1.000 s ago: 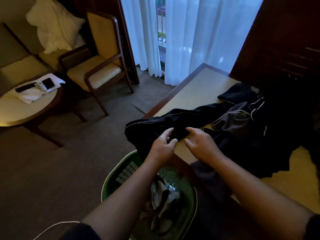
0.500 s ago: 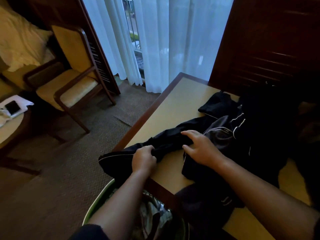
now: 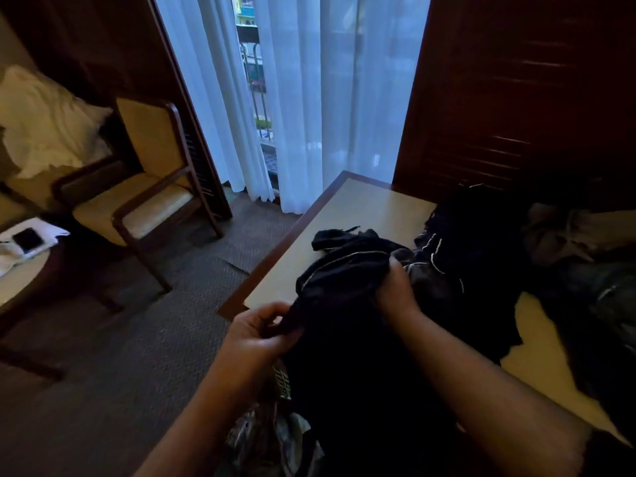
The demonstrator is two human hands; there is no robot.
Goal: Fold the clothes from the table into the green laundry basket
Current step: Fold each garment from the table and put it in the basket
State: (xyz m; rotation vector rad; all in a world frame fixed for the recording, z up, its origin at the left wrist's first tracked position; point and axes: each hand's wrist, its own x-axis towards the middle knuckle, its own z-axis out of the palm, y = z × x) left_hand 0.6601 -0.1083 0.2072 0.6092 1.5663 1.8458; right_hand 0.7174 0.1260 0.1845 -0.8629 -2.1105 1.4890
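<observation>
We see both hands working one dark garment (image 3: 339,280) with thin white piping, bunched over the near-left corner of the desk (image 3: 361,208). The left hand (image 3: 258,333) sits just off the desk edge, thumb and fingers pinched on a fold of the garment's lower-left edge. The right hand (image 3: 395,290) is over the desk, fingers curled and gripping the upper right part of the same garment. The cloth is gathered between the two hands and hangs down past the desk edge toward the bottom of the view. Below the left forearm, a small patch of the green laundry basket (image 3: 284,382) shows its lattice wall; pale and patterned laundry (image 3: 272,438) lies inside it, though lighting is too dim to tell the items apart. To the right on the desk we note a heap of other dark clothes (image 3: 481,256), touching the held garment, with greyish pieces (image 3: 568,235) further right. The far-left part of the desk top is bare. In the background: a wooden armchair (image 3: 144,201) on the carpet, a white pillow (image 3: 44,122) behind it, a round side table (image 3: 20,277) carrying a phone (image 3: 28,239), and sheer white curtains (image 3: 327,98) at the window.
</observation>
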